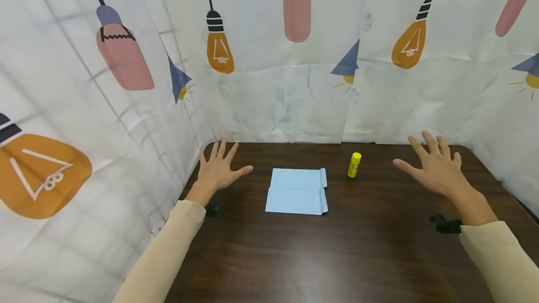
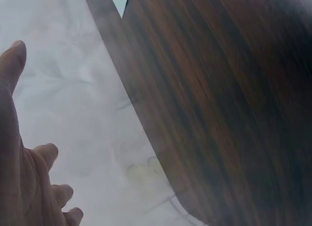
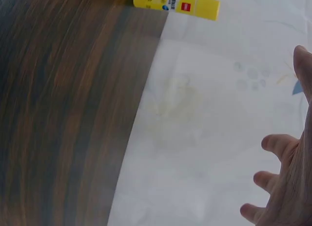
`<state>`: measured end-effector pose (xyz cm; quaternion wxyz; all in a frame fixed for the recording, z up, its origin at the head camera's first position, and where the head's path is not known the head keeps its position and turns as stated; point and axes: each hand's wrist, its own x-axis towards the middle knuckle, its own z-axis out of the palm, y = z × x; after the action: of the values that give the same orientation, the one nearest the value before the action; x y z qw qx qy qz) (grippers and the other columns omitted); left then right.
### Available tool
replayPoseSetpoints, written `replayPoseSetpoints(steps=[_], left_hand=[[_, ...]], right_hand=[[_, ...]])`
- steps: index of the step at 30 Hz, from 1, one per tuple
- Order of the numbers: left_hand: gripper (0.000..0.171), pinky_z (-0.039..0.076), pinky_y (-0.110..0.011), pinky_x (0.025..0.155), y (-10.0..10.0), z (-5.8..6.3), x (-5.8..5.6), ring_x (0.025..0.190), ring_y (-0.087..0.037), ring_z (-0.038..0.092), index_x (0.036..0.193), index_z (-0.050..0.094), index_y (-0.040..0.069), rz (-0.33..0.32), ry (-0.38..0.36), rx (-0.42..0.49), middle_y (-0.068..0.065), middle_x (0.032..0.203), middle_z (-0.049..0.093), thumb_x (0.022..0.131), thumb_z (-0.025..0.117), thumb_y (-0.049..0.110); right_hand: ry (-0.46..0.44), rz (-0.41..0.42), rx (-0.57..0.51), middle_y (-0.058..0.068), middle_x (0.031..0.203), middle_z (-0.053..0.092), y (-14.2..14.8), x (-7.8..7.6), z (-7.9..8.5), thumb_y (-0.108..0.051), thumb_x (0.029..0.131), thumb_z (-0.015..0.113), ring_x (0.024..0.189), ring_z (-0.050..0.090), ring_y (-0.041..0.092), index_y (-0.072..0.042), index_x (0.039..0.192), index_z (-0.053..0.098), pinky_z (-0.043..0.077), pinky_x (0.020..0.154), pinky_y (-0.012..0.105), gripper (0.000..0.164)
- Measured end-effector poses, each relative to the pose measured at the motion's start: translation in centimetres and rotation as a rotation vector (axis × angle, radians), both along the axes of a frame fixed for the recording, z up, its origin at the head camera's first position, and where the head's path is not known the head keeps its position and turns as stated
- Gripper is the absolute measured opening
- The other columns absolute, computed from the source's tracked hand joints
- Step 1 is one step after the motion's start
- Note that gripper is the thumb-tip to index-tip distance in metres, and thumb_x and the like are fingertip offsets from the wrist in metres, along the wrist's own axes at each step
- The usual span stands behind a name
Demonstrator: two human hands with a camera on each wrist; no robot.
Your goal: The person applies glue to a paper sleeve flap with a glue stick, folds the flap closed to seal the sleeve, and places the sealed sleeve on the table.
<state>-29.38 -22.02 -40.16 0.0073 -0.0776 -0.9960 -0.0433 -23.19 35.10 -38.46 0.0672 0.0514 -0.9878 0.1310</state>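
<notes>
Both hands are held apart with spread fingers and hold nothing. The left hand (image 1: 216,170) is over the table's left side, left of a flat light-blue folded paper (image 1: 296,201) with a crease across it and flaps along its right edge. On the right, the right hand (image 1: 438,172) is nearest to a yellow glue stick (image 1: 354,165), which stands upright between it and the paper. The right wrist view shows the glue stick (image 3: 178,4) at its top, apart from the fingers. Only a corner of the paper (image 2: 121,1) enters the left wrist view.
The dark wooden table (image 1: 294,256) has rounded far corners. White curtains (image 1: 269,102) printed with lamps and bulbs enclose its back and sides. A black strap (image 1: 446,224) is at the right wrist, below a cream sleeve (image 1: 497,256).
</notes>
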Motion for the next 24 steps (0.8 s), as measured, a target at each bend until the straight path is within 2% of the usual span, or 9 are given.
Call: replayPoseSetpoints(steps=[7, 18, 24], left_hand=[[0.103, -0.01, -0.074, 0.118, 0.4, -0.4, 0.8, 0.16, -0.04, -0.004, 0.166, 0.004, 0.03, -0.005, -0.001, 0.018, -0.013, 0.173, -0.009, 0.086, 0.031, 0.091], [0.104, -0.005, -0.074, 0.119, 1.1, -1.5, 2.6, 0.16, -0.038, -0.001, 0.166, 0.008, 0.031, -0.014, 0.011, 0.046, -0.012, 0.174, -0.004, 0.085, 0.033, 0.092], [0.103, 0.0, -0.077, 0.118, 2.1, -2.3, 3.6, 0.161, -0.038, 0.002, 0.165, 0.009, 0.034, -0.028, 0.026, 0.096, -0.01, 0.174, -0.003, 0.085, 0.034, 0.092]], right_hand=[[-0.001, 0.003, -0.006, 0.022, 0.17, -0.014, -0.8, 0.6, -0.3, -0.067, 0.1, 0.046, 0.151, -0.011, 0.059, -0.018, 0.166, 0.003, 0.005, 0.099, 0.089, 0.093], [0.051, -0.004, -0.01, 0.021, 0.171, -0.007, -1.7, 2.1, -1.0, -0.066, 0.099, 0.05, 0.152, -0.003, 0.057, -0.019, 0.166, 0.007, 0.007, 0.098, 0.088, 0.093], [0.047, -0.01, -0.061, 0.023, 0.171, -0.004, -2.1, 2.6, -1.8, -0.063, 0.099, 0.051, 0.151, -0.001, 0.059, -0.02, 0.166, 0.008, 0.005, 0.1, 0.087, 0.09]])
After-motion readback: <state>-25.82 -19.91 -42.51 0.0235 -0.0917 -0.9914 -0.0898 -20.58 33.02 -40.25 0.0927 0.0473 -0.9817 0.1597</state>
